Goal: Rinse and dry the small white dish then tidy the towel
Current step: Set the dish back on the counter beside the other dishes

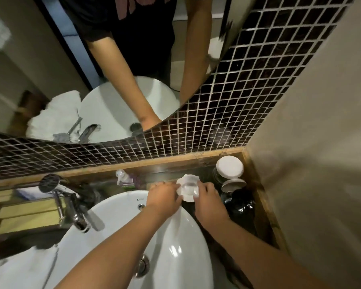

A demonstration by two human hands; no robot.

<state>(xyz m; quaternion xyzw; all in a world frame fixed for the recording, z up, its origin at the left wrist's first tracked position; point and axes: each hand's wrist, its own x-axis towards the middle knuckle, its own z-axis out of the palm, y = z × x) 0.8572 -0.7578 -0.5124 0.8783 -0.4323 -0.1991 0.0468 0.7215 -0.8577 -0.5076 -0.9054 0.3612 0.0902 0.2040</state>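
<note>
Both hands are up at the back of the dark, wet counter (198, 174), just beyond the rim of the round white ceramic basin (175, 236). Between them sits the small white dish with a scalloped edge (187, 189), resting on the counter beside the basin. The left hand (165, 198) has its fingers (175, 187) curled onto the dish's left edge, and the right hand (207, 200) has its fingers (201, 185) on the right edge, both closed lightly against it. Whether the dish is lifted clear of the counter, I cannot tell. Just to the right stands a dark jar with a round white lid (229, 165). The chrome tap (79, 217) juts over the basin's left side, and a clear pump bottle (124, 177) stands behind the basin.
</note>
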